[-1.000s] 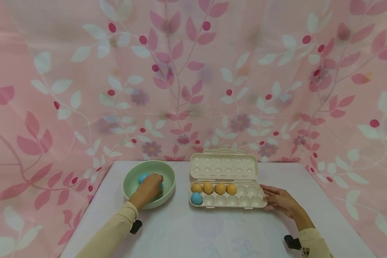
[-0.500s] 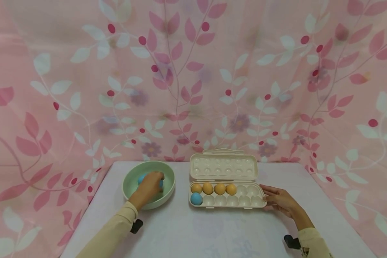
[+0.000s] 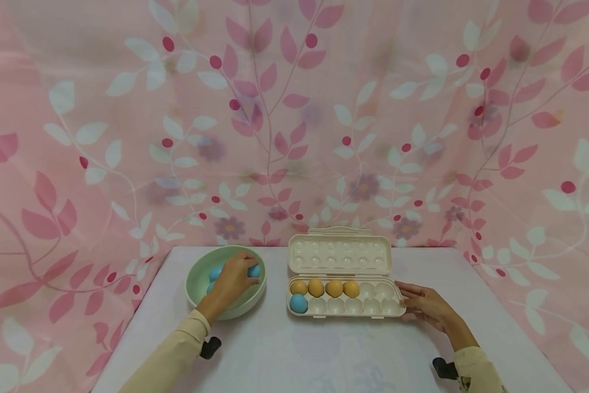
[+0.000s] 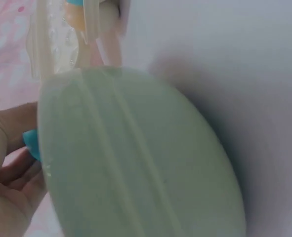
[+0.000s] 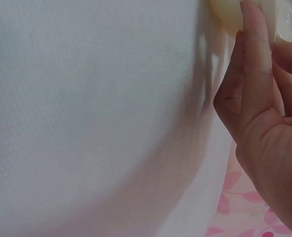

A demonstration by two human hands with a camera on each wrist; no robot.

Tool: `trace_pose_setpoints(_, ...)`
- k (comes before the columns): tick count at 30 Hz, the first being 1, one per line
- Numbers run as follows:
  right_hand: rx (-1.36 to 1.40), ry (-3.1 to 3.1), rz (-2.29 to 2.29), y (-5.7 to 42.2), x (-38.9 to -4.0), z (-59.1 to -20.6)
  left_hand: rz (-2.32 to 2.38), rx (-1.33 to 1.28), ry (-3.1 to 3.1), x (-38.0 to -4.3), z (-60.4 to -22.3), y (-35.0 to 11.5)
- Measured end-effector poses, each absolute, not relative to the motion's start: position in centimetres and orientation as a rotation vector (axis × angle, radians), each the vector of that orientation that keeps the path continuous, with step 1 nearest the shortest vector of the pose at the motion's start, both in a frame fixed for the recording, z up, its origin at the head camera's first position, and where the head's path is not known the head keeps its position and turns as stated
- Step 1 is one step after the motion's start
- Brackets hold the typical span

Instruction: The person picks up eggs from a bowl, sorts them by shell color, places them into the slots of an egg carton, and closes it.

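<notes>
In the head view my left hand [image 3: 232, 281] pinches a blue egg [image 3: 254, 271] between thumb and fingers, over the right side of the green bowl [image 3: 196, 303]. More blue eggs [image 3: 215, 273] lie in the bowl, partly hidden by that hand. The left wrist view shows a bit of the held egg [image 4: 31, 142] past the bowl's rim. My right hand [image 3: 429, 308] holds the right end of the opened egg carton [image 3: 390, 314], its fingertips at the rim. Several yellow eggs [image 3: 316, 287] fill part of the back row, and one blue egg [image 3: 298, 303] sits front left.
The carton's lid [image 3: 340, 254] stands raised behind the egg cups. A white cloth covers the table [image 3: 299, 355], and a pink floral curtain [image 3: 294, 136] hangs right behind it. Black wrist mounts [image 3: 209, 347] show beside both sleeves.
My left hand has shifted right and slightly up inside the bowl, bringing a blue egg into view in its fingers. My right hand has stayed at the carton's end.
</notes>
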State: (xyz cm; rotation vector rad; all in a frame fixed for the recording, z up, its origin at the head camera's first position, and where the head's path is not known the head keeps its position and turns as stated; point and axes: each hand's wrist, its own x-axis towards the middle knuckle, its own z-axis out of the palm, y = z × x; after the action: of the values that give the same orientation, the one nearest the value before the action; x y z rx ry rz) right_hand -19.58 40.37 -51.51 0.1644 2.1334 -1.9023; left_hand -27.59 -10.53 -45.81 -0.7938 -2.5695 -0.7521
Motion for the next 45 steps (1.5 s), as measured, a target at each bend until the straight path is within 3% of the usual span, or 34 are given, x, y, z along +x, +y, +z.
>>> trace_pose_setpoints(23, 0.205, 2.136, -1.910, 40.0, -19.5, -51.3, -0.802, -0.864, -2.422, -27.3, -45.5, -9.8)
trace_pose_setpoints(45, 0.221, 2.137, -1.919, 40.2, -19.6, -51.6, -1.370, -0.870, -2.373, -26.8, -45.6, -5.8)
